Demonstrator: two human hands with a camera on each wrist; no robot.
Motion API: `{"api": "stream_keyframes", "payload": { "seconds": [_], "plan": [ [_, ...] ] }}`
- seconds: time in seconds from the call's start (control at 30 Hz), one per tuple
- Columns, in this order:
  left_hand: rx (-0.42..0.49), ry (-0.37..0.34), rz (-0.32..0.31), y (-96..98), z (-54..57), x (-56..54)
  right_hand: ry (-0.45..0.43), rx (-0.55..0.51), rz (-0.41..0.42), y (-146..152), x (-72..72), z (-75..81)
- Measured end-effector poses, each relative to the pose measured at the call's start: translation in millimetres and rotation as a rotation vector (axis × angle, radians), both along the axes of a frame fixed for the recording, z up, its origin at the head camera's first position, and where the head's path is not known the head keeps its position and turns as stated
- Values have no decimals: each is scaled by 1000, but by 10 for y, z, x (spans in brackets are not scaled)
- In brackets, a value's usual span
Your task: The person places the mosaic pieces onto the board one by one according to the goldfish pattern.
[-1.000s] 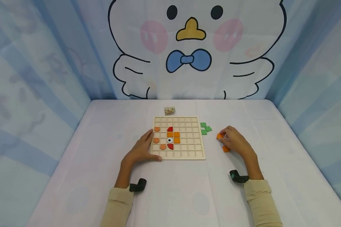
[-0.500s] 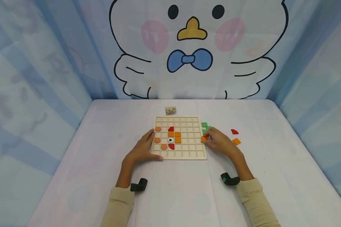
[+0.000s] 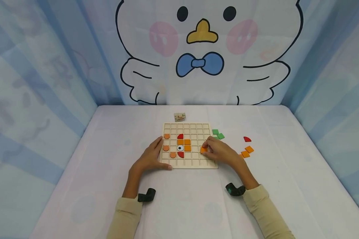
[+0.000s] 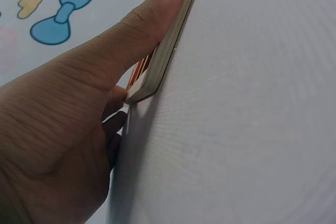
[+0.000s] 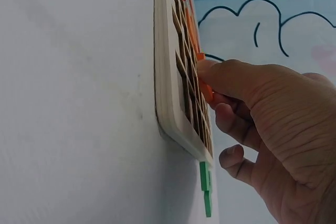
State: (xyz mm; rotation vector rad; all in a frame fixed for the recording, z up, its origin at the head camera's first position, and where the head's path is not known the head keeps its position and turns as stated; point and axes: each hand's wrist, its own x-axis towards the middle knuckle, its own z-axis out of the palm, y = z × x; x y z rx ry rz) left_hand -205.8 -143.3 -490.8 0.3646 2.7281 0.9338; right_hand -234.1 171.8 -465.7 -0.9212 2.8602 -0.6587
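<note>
1. The person's left hand [image 3: 149, 157], below a beige sleeve [image 3: 126, 215], grips the near left corner of a square pale wooden grid board [image 3: 199, 131]; its thumb lies along the near edge, its fingers against the left edge; the board lies flat on the cloth-covered tabletop [image 3: 86, 186].
2. Three round orange discs [image 3: 173, 155] sit in the board's two leftmost columns; in the third column, from far to near, come a red quarter-circle tile [image 3: 180, 136], an orange square, a white eye tile [image 3: 180, 148] and another red quarter-circle; two orange square tiles [image 3: 187, 148] fill the fourth column alongside; a small patterned card [image 3: 179, 117] lies beyond the far edge.
3. The right hand [image 3: 219, 151] is over the board's right part; its fingers pinch an orange square piece [image 3: 203, 150]; I cannot tell whether this touches the grid.
4. Green square tiles [image 3: 220, 136] lie just beside the board's right edge; farther right are a loose red quarter-circle [image 3: 247, 139] and loose orange squares [image 3: 249, 149], one partly hidden.
</note>
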Motion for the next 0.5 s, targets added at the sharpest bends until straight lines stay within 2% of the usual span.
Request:
{"api": "stream_keyframes", "payload": {
  "seconds": [0.17,0.5],
  "plan": [
    [7,4,-1,14,23,9,14,9,50,-93,19,-3],
    [3,7,-10,12,28,15,0,25,92,-321,81,-11]
  ]
}}
